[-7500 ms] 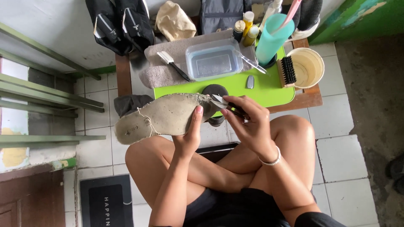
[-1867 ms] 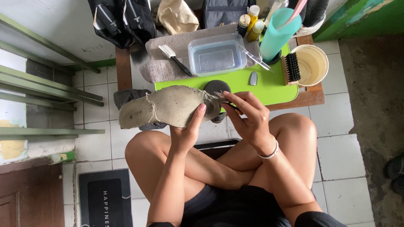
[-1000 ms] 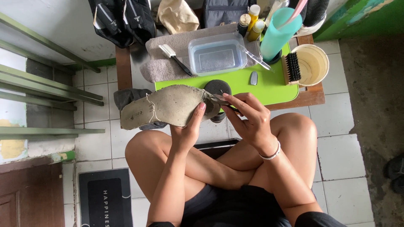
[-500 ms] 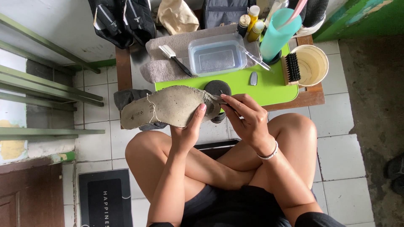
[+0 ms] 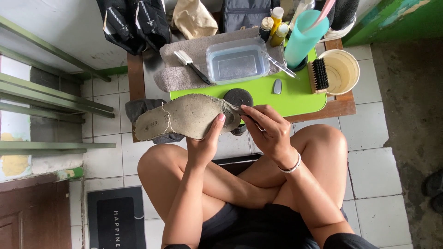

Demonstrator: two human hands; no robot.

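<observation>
Gripping a grey insole (image 5: pixel 184 115), both hands' fingers (image 5: pixel 220 121) block the black disc (image 5: pixel 238 97) behind.

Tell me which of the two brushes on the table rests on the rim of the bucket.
The wooden scrub brush with dark bristles; it leans on the cream bucket. The white-headed brush lies flat on the grey towel.

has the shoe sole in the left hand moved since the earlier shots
Yes, slightly. The grey sole has shifted right, so its toe end now overlaps more of the round black tin on the green mat.

Left hand (image 5: pixel 206 146) grips grey sole (image 5: pixel 184 116); right hand (image 5: pixel 270 129) pinches tool, perhaps.
</observation>
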